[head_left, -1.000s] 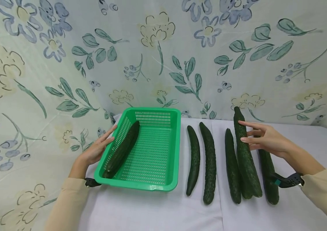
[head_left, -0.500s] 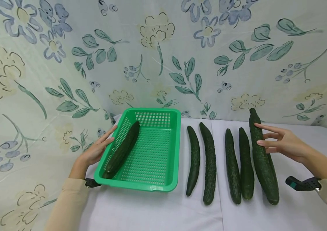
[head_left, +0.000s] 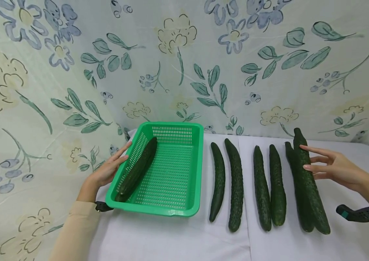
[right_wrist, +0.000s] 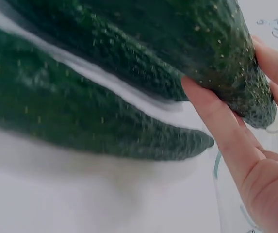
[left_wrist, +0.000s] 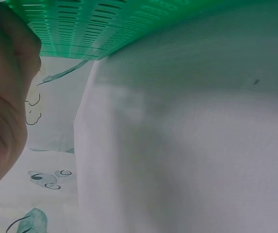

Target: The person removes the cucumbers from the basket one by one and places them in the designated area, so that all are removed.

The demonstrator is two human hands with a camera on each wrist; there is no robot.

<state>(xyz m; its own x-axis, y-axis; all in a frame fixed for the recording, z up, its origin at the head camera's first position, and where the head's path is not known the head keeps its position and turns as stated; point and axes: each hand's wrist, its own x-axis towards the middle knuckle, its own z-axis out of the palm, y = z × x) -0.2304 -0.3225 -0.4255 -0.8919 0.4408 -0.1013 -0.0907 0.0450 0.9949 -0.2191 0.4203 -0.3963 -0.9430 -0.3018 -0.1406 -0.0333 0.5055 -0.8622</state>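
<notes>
My right hand (head_left: pixel 334 167) grips a long dark green cucumber (head_left: pixel 312 192) near its upper end, thumb on one side and fingers on the other. In the head view this cucumber overlaps another cucumber (head_left: pixel 297 181) lying just left of it. The right wrist view shows the held cucumber (right_wrist: pixel 221 48) tilted, its bumpy end between thumb and fingers. My left hand (head_left: pixel 107 171) rests against the left outer wall of a green plastic basket (head_left: pixel 200 170), fingers fairly straight along the rim. One cucumber (head_left: pixel 138 168) lies slanted inside the basket, along its left side.
Between basket and right hand, several cucumbers lie roughly parallel: a slim curved cucumber (head_left: pixel 218 181), a bumpy cucumber (head_left: pixel 235 188), then a close pair, one left cucumber (head_left: pixel 261 192) and one right cucumber (head_left: pixel 277 188). White cloth (head_left: pixel 158 239) covers the table; a floral curtain (head_left: pixel 171 65) hangs behind.
The right hand has carried its cucumber rightward, from over the close pair, across the cucumber right of them, to that one's right side. The left hand and basket have stayed put.
</notes>
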